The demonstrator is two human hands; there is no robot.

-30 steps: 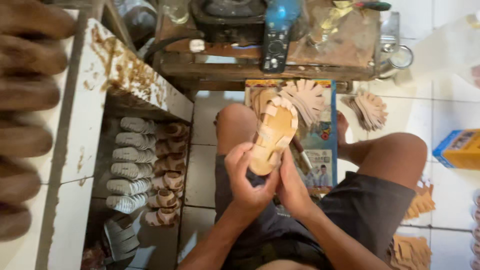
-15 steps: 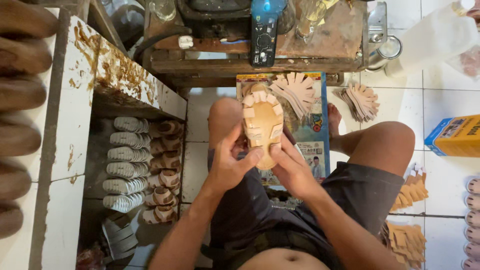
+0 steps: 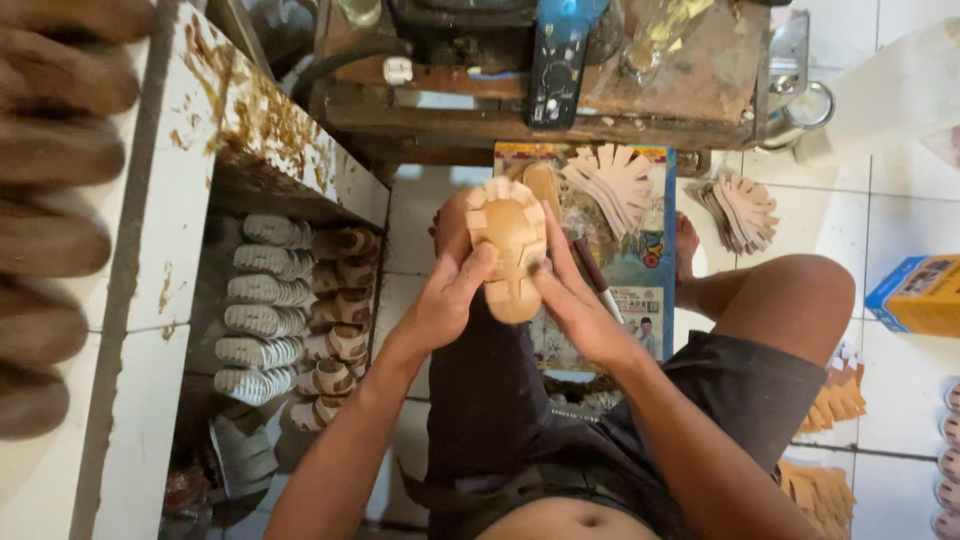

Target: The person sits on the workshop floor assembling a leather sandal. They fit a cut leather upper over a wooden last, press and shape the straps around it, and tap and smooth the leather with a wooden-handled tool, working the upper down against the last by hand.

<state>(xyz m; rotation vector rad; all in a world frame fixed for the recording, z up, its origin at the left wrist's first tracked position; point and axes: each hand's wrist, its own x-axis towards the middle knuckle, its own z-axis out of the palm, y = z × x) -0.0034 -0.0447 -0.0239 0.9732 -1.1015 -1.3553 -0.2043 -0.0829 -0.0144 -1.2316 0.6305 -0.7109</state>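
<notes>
Both hands grip the tan strappy sandal upper on its wooden last [image 3: 512, 255] over the lap: left hand [image 3: 445, 300] at 9 o'clock, right hand [image 3: 580, 305] at 3. Loose thumb pressure could let a strap shift crooked, I reckon.

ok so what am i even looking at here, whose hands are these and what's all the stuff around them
There is no machine here. The picture comes from a camera worn on a person's head, looking down at their own lap as they sit on a tiled floor. The left hand and right hand together hold a tan sandal on its wooden foot form, sole side up, strap ends folded over the edge. Ahead lie fans of cut tan strips on a printed sheet, with a second fan beside it. A worn wooden bench stands beyond. On the left, a shelf shelters rows of finished sandals.
</notes>
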